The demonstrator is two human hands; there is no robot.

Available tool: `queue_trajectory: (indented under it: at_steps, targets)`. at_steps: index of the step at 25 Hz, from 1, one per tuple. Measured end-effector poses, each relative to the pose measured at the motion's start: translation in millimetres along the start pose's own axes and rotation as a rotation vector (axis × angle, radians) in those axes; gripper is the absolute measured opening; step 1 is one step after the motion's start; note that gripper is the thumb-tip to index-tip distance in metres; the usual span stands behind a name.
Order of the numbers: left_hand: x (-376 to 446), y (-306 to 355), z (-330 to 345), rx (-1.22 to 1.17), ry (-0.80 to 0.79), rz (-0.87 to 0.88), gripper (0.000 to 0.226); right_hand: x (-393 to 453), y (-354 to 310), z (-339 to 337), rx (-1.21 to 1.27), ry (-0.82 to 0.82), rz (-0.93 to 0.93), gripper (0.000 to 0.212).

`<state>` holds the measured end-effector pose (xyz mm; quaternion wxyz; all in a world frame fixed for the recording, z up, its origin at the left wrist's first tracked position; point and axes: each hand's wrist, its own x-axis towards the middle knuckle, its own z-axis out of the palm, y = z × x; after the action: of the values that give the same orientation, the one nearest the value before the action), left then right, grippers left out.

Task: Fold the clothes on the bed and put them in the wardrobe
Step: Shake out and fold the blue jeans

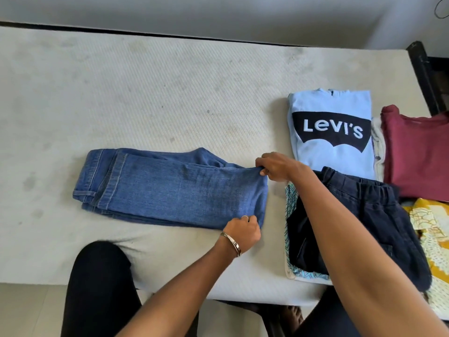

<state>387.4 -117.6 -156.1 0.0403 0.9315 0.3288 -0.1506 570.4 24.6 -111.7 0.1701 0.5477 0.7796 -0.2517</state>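
Blue jeans lie folded in half lengthwise on the bare mattress, the hems at the left and the fold at the right. My right hand pinches the far corner of that right-hand fold. My left hand, with a ring and a bangle, grips the near corner of the same fold. To the right lie folded clothes: a light blue printed T-shirt, a maroon top and dark navy shorts on a patterned teal cloth.
A yellow and white patterned cloth lies at the right edge. My knee in black trousers rests against the mattress's near edge. A dark bed frame stands at the far right, with a pale wall behind the bed.
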Motion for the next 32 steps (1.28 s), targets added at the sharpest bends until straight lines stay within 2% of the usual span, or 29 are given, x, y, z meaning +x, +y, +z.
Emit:
queue_trajectory:
  at_steps: [3, 4, 5, 7, 8, 9, 10, 12, 13, 15, 16, 17, 19, 20, 21, 22, 23, 25, 26, 29, 32]
  targets:
    - [-1.5, -15.7, 3.1, -0.112, 0.060, 0.097, 0.026, 4.3, -5.8, 9.6, 0.050, -0.071, 0.198, 0.022]
    - [-5.7, -20.8, 1.5, -0.201, 0.077, 0.099, 0.026, 4.8, -15.1, 15.3, 0.081, -0.026, 0.284, 0.024]
    - [-10.6, -26.8, 3.2, -0.292, 0.106, 0.083, 0.024, 5.8, -29.5, 23.5, 0.135, 0.096, 0.388, 0.026]
    - [-18.2, -46.6, 5.7, -0.394, 0.284, -0.031, 0.019, 0.4, -71.7, 40.2, 0.218, 0.514, 0.562, 0.023]
    - [-23.7, -62.5, 7.1, -0.402, 0.353, -0.152, 0.015, -1.3, -94.8, 50.7, 0.192, 0.691, 0.562, 0.016]
    - [-30.2, -83.4, 10.7, -0.394, 0.386, -0.313, 0.015, -1.9, -113.3, 61.5, 0.185, 0.781, 0.488, 0.010]
    - [-39.0, -107.9, 11.5, -0.399, 0.323, -0.500, 0.031, -2.8, -125.9, 72.2, 0.186, 0.767, 0.381, 0.020]
    - [-63.0, -157.4, 19.8, -0.392, -0.016, -0.773, 0.066, -0.4, -132.4, 99.6, 0.099, 0.520, 0.187, 0.049]
    - [-76.2, -178.8, 26.3, -0.438, -0.143, -0.833, 0.070, 1.6, -126.5, 108.6, 0.024, 0.419, 0.146, 0.060]
    - [-89.7, -207.6, 33.3, -0.525, -0.236, -0.845, 0.076, 5.4, -115.1, 110.9, -0.052, 0.282, 0.143, 0.064]
    - [-91.5, -214.2, 32.2, -0.542, -0.236, -0.806, 0.076, 6.4, -115.6, 108.2, -0.045, 0.255, 0.162, 0.065]
    - [-94.7, -217.8, 27.7, -0.542, -0.170, -0.796, 0.071, 6.2, -121.6, 106.0, -0.035, 0.257, 0.196, 0.067]
    - [-102.7, -227.0, 22.5, -0.502, 0.228, -0.862, 0.055, 7.5, -143.2, 107.0, 0.048, 0.367, 0.251, 0.072]
    - [-109.4, -232.8, 23.7, -0.442, 0.376, -0.959, 0.045, 6.8, -154.7, 106.5, 0.110, 0.453, 0.285, 0.074]
    - [-118.5, -239.9, 24.3, -0.432, 0.425, -1.087, 0.043, 5.3, -165.6, 106.1, 0.159, 0.515, 0.298, 0.069]
    - [-127.1, -246.9, 22.7, -0.488, 0.338, -1.222, 0.056, 4.1, -174.5, 107.4, 0.175, 0.578, 0.282, 0.061]
    - [-134.8, -255.1, 24.0, -0.550, 0.184, -1.303, 0.070, 3.3, -182.1, 108.2, 0.173, 0.624, 0.257, 0.054]
    - [-142.4, -272.6, 25.3, -0.626, -0.042, -1.311, 0.089, 5.2, -196.5, 107.9, 0.160, 0.646, 0.195, 0.046]
    - [-144.2, -281.9, 23.9, -0.682, -0.094, -1.296, 0.095, 7.9, -202.4, 107.2, 0.159, 0.638, 0.179, 0.043]
    - [-149.7, -296.1, 23.5, -0.766, -0.073, -1.250, 0.098, 12.6, -219.9, 106.9, 0.177, 0.634, 0.152, 0.030]
    - [-148.0, -293.1, 24.9, -0.866, 0.014, -1.210, 0.072, 17.4, -227.7, 100.9, 0.233, 0.636, 0.130, 0.028]
